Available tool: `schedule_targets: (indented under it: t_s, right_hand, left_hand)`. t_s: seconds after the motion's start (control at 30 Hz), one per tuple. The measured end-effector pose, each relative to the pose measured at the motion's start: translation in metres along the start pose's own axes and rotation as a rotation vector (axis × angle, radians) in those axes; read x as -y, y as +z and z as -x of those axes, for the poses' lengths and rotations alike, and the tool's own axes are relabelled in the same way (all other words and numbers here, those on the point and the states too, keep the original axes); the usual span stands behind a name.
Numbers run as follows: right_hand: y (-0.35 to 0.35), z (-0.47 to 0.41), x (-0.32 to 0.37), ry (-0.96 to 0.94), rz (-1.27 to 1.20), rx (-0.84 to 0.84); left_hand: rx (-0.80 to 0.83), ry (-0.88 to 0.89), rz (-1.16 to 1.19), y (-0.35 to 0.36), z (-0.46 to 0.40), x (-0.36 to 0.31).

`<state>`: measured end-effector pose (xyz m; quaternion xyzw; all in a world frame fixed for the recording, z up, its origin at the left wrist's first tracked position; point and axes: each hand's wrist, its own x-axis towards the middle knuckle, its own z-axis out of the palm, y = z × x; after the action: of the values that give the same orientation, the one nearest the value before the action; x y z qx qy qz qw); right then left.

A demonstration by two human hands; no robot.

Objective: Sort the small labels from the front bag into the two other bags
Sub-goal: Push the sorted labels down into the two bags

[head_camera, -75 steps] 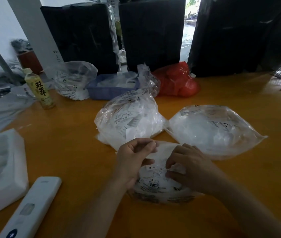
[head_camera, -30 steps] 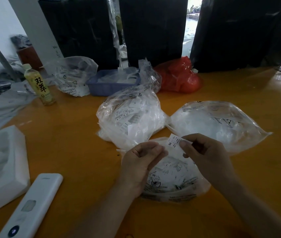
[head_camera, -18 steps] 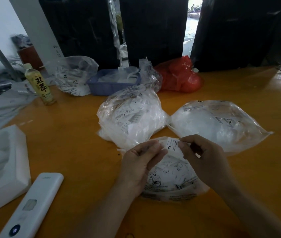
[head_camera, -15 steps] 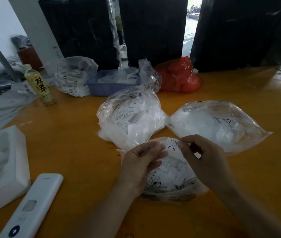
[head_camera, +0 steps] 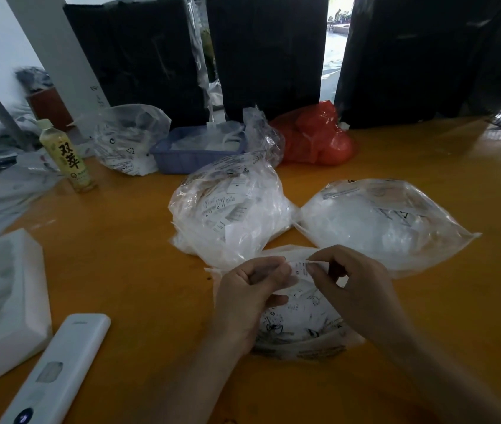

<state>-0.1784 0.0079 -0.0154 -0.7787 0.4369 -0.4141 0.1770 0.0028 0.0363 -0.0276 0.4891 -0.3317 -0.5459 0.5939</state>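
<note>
A small label (head_camera: 299, 268) is pinched between the left hand (head_camera: 250, 296) and the right hand (head_camera: 356, 289) above the front bag (head_camera: 301, 328) (probably to read its size), and next the matching bag must be chosen: left bag (head_camera: 231, 209) or right bag (head_camera: 378, 221).

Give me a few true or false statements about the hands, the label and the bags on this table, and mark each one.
1. Both hands, left and right, pinch one label. True.
2. The label is held above the front bag. True.
3. The red bag lies nearest the person. False: it lies at the far edge.
4. The bottle lies flat. False: it stands upright.
5. The remote lies right of the hands. False: left.
</note>
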Motion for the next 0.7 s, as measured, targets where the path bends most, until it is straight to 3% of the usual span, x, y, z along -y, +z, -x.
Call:
schedule_targets:
  t_s: [0.23,0.7]
  right_hand:
    - [0.0003,-0.0002,-0.0013,0.053,-0.017,-0.042]
    - [-0.0022,-0.0025,-0.0082,0.105,-0.033,0.048]
  left_hand:
    - [0.011,0.001,-0.021,0.0003,0.0001,0.0015]
    - [0.015,-0.007,0.019,-0.0009,-0.0014,0.0023]
